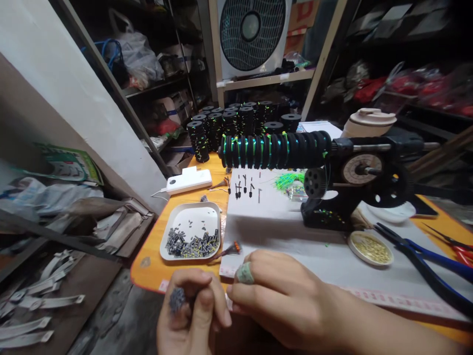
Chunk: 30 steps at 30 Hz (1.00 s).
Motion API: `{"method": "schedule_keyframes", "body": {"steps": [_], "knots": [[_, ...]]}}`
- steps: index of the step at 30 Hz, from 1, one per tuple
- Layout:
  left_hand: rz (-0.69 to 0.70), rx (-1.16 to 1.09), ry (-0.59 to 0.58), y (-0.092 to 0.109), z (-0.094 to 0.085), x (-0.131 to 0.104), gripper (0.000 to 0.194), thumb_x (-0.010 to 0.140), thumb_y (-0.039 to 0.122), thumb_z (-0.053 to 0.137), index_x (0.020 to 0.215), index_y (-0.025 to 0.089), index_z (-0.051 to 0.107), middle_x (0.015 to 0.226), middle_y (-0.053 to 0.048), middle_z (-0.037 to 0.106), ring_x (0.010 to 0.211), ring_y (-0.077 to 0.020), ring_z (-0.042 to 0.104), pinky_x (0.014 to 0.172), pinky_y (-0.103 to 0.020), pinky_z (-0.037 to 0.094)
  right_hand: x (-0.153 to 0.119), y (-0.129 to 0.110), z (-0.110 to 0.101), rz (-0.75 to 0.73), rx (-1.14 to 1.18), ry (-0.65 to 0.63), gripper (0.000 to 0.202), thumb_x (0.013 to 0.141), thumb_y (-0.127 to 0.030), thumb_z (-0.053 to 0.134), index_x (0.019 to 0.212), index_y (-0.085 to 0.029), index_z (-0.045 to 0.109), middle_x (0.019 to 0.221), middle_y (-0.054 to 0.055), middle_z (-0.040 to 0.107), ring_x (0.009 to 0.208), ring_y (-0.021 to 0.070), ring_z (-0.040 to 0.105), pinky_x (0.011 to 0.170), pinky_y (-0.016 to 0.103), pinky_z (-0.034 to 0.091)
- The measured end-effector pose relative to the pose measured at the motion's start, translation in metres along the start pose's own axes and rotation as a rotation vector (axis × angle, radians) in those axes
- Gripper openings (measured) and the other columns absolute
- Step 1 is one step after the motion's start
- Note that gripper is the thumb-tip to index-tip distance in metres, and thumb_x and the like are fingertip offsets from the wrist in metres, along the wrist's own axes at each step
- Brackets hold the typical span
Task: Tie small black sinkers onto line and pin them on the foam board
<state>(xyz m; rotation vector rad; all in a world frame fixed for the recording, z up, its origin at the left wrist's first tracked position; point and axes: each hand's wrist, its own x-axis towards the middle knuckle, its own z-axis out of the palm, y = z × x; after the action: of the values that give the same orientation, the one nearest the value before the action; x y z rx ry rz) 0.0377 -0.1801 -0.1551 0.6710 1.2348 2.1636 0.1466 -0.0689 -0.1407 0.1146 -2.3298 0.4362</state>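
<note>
My left hand (197, 313) is at the bottom of the view, fingers curled and thumb pressed in. A grey, fluffy-looking bundle (177, 299) shows at its index finger. Beside it, almost touching, my right hand (281, 296) is closed, back upward, with a green wrap (245, 272) round one finger. What the fingertips hold is hidden. Just beyond the hands lie a dark brush-like piece with orange tips (232, 248) and a white tray (164, 249) of small dark and yellowish tubular pieces. Farther back, a black ribbed roller (273, 150) wound with green strands sits on a black machine (328, 207).
Black spools (229, 121) stand behind the roller. A white power bank (189, 181) lies at the left. Rightward are a dish of gold-coloured bits (370, 249), blue-handled pliers (417, 251), red-handled scissors (461, 251) and a lidded cup (369, 123). A box fan (251, 29) stands behind.
</note>
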Motion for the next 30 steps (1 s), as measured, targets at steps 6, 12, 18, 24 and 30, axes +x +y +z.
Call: {"method": "schedule_keyframes", "body": {"steps": [6, 12, 18, 24, 30], "knots": [[-0.413, -0.168, -0.030, -0.010, 0.004, 0.011, 0.021, 0.078, 0.033, 0.078, 0.092, 0.020, 0.069, 0.082, 0.000, 0.063, 0.058, -0.0050, 0.049, 0.058, -0.018, 0.042, 0.001, -0.002, -0.007, 0.241, 0.155, 0.063, 0.017, 0.092, -0.012, 0.052, 0.088, -0.009, 0.068, 0.063, 0.002, 0.055, 0.057, 0.0117, 0.043, 0.053, 0.025, 0.033], [-0.429, -0.104, -0.119, -0.023, 0.010, 0.008, 0.019, 0.085, 0.037, 0.071, 0.090, 0.019, 0.066, 0.068, 0.003, 0.058, 0.057, -0.0059, 0.046, 0.054, -0.016, 0.038, 0.001, 0.006, -0.007, 0.529, 0.297, 0.170, 0.013, 0.091, -0.014, 0.059, 0.086, -0.013, 0.072, 0.067, 0.002, 0.062, 0.062, 0.0104, 0.051, 0.056, 0.021, 0.039], [-0.365, 0.086, -0.142, -0.023, 0.009, 0.004, 0.024, 0.085, 0.043, 0.068, 0.087, 0.020, 0.061, 0.069, 0.001, 0.062, 0.062, -0.0101, 0.052, 0.056, -0.018, 0.042, -0.003, 0.009, -0.004, 0.617, 0.312, 0.163, 0.014, 0.090, -0.021, 0.065, 0.090, -0.022, 0.078, 0.068, 0.001, 0.057, 0.064, 0.0113, 0.050, 0.055, 0.021, 0.038], [-0.141, 0.357, -0.172, -0.025, 0.006, 0.000, 0.020, 0.092, 0.042, 0.059, 0.086, 0.023, 0.059, 0.081, 0.001, 0.062, 0.074, -0.0122, 0.056, 0.073, -0.022, 0.045, -0.002, 0.004, -0.006, 0.588, 0.309, 0.150, 0.011, 0.087, -0.015, 0.066, 0.086, -0.018, 0.077, 0.063, -0.001, 0.050, 0.059, 0.0105, 0.045, 0.050, 0.022, 0.033], [-0.150, 0.250, -0.101, -0.032, 0.008, -0.008, 0.013, 0.095, 0.037, 0.057, 0.094, 0.024, 0.058, 0.087, 0.001, 0.062, 0.082, -0.0122, 0.059, 0.072, -0.021, 0.046, 0.001, 0.002, -0.010, 0.545, 0.292, 0.140, 0.013, 0.085, -0.011, 0.061, 0.077, -0.014, 0.071, 0.065, 0.001, 0.053, 0.060, 0.0114, 0.047, 0.053, 0.023, 0.035]]}}
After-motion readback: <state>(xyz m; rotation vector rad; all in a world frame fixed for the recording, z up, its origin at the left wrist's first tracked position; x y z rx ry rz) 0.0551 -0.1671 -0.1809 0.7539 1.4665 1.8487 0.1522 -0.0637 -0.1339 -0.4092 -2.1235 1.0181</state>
